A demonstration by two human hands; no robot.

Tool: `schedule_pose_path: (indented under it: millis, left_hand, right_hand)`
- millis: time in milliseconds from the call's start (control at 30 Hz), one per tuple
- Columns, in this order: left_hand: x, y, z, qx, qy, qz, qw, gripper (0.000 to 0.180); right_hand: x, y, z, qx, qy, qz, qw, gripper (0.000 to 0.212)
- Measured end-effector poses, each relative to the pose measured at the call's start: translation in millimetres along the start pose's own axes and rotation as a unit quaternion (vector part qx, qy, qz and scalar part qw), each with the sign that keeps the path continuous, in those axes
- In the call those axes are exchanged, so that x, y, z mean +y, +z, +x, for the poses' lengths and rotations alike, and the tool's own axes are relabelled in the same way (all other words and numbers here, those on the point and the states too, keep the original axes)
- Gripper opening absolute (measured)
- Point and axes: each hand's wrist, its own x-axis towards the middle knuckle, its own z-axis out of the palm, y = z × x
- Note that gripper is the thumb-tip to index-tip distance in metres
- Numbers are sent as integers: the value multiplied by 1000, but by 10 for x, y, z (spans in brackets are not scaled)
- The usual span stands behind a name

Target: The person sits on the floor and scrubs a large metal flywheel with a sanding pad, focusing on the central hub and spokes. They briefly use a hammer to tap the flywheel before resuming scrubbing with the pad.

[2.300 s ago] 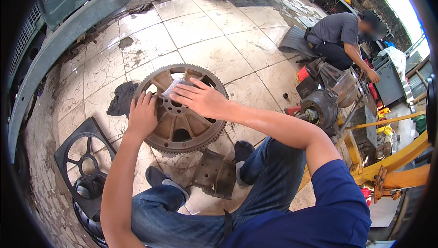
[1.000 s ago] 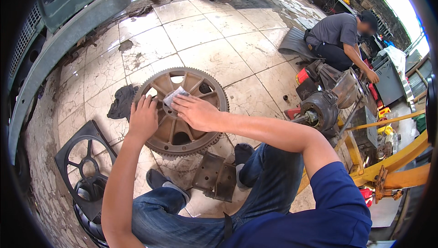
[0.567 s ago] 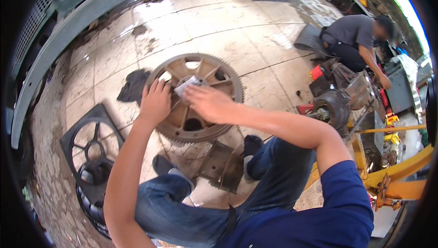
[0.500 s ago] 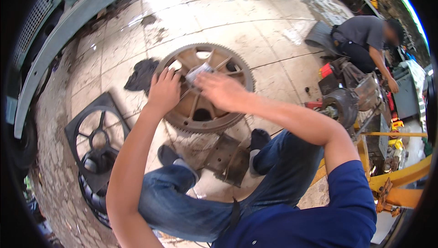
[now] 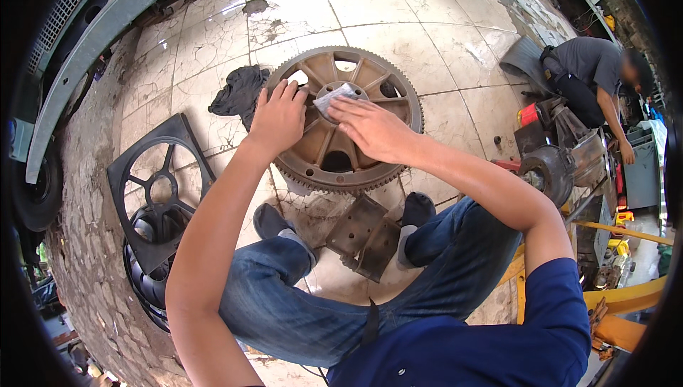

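- The gear (image 5: 346,120) lies flat on the tiled floor (image 5: 413,38); left hand (image 5: 277,118) rests open on its rim, so the teeth may cut the fingers.
- Right hand (image 5: 370,127) presses the paper (image 5: 334,97) flat on the hub, fingers extended; the paper may slip.

Scene is lit by bright, even daylight. Strong glare is seen on the glossy tiled floor (image 5: 398,10), strongest toward the top and upper right. Soft shadows are cast under the toothed wheel (image 5: 346,118) and the arms. Heavy fisheye bending is seen at the rim, with black vignette corners. Centre is sharp; edges are smeared. A face at right is blurred.
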Motion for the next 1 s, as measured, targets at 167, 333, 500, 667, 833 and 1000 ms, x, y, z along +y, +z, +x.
schedule_pose_path:
  millis: [167, 333, 500, 667, 833, 1000]
  left_hand:
    - [13, -32, 11, 3, 5, 5, 1000, 44]
    - [-24, 3, -20, 1, -2, 6, 1000, 43]
    - [-10, 6, 8, 12, 15, 3, 1000, 43]
    - [-31, 10, -21, 1, 4, -4, 1000, 44]
    - [12, -17, 3, 10, 8, -10, 1000, 44]
    - [-12, 9, -22, 9, 6, 13, 1000, 43]
  right_hand:
    - [265, -41, 20, 32, 21, -119, 992, 46]
    - [78, 32, -11, 4, -31, -83, 996, 47]
    - [333, -91, -33, 28, -26, -127, 991, 44]
    - [132, 43, -48, 34, -30, -91, 995, 45]
    - [394, -58, -63, 44, 36, -33, 998, 46]
    - [105, 43, -14, 10, 4, 2, 1000, 43]
